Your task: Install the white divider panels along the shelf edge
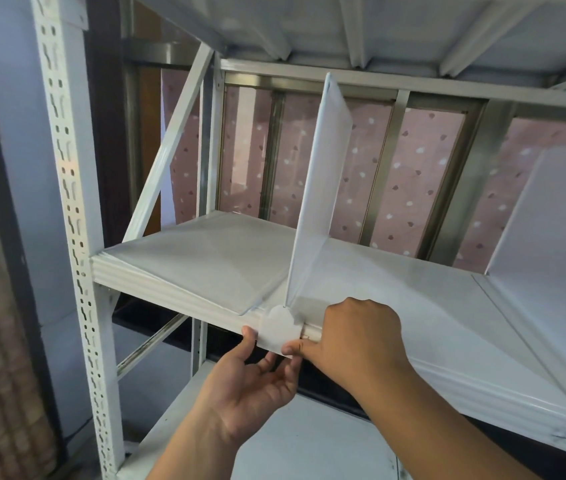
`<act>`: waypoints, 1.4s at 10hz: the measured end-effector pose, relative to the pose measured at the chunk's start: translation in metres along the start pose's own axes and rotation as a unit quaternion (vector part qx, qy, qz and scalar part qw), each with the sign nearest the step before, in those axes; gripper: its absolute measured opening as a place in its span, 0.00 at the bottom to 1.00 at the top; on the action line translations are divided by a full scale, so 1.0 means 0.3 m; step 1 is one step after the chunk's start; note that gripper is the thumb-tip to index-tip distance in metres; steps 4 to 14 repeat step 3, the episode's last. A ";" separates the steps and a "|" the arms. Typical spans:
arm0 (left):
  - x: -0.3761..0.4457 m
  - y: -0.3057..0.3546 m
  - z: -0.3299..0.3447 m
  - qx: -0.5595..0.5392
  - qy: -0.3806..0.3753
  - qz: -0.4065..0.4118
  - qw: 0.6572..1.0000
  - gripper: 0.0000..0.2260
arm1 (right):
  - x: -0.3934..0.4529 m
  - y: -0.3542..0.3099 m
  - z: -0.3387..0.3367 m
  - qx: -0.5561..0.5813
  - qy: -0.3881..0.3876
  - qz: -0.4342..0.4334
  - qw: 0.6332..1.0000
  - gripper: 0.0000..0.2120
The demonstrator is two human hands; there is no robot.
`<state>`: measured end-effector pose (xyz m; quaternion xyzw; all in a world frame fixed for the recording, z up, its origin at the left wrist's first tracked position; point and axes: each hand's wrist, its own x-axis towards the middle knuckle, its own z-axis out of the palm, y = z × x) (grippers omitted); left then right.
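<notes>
Two hands at the front lip of a white metal shelf. The left hand (247, 386), palm up and fingers loosely spread, reaches from below, its thumb against the left side of a rounded white clip tab (277, 329). The right hand (354, 337), knuckles up and fingers curled, presses its thumb on the tab's lower right corner; the tab is thus pinched between the two thumbs. One tab is visible, hanging over the shelf edge (177, 299) at the foot of the near divider.

Two white divider panels are in view. The near divider panel (319, 188) stands upright on the shelf (395, 299), its long axis running from the front edge toward the back, its narrow front edge facing the camera and leaning slightly left in this wide-angle view. The second divider panel (551, 216) stands farther right, well apart, cut off by the frame.

A flat translucent sheet (205, 258) lies on the shelf left of the near divider. One perforated upright post (73, 220) carries the shelf at left. Behind, a metal-framed window (399, 168) backed by pink spotted fabric (420, 168).
</notes>
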<state>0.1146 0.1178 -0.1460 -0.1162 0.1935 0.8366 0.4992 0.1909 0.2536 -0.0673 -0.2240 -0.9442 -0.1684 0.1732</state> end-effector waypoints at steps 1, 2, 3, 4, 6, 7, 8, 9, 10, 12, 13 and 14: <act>-0.012 -0.024 0.001 0.028 -0.013 0.023 0.999 0.25 | -0.023 0.015 0.014 0.005 0.025 -0.008 1.000 0.35; -0.043 -0.022 0.014 0.068 -0.001 0.033 0.997 0.25 | -0.092 0.094 0.042 0.025 0.075 -0.012 0.997 0.34; -0.066 -0.069 0.018 0.182 0.062 0.039 0.981 0.24 | -0.160 0.221 0.079 0.133 0.043 -0.055 0.989 0.34; -0.066 -0.069 0.018 0.182 0.062 0.039 0.981 0.24 | -0.160 0.221 0.079 0.133 0.043 -0.055 0.989 0.34; -0.066 -0.069 0.018 0.182 0.062 0.039 0.981 0.24 | -0.160 0.221 0.079 0.133 0.043 -0.055 0.989 0.34; -0.066 -0.069 0.018 0.182 0.062 0.039 0.981 0.24 | -0.160 0.221 0.079 0.133 0.043 -0.055 0.989 0.34; -0.066 -0.069 0.018 0.182 0.062 0.039 0.981 0.24 | -0.160 0.221 0.079 0.133 0.043 -0.055 0.989 0.34; -0.066 -0.069 0.018 0.182 0.062 0.039 0.981 0.24 | -0.160 0.221 0.079 0.133 0.043 -0.055 0.989 0.34; -0.066 -0.069 0.018 0.182 0.062 0.039 0.981 0.24 | -0.160 0.221 0.079 0.133 0.043 -0.055 0.989 0.34; -0.066 -0.069 0.018 0.182 0.062 0.039 0.981 0.24 | -0.160 0.221 0.079 0.133 0.043 -0.055 0.989 0.34; -0.066 -0.069 0.018 0.182 0.062 0.039 0.981 0.24 | -0.160 0.221 0.079 0.133 0.043 -0.055 0.989 0.34; -0.066 -0.069 0.018 0.182 0.062 0.039 0.981 0.24 | -0.160 0.221 0.079 0.133 0.043 -0.055 0.989 0.34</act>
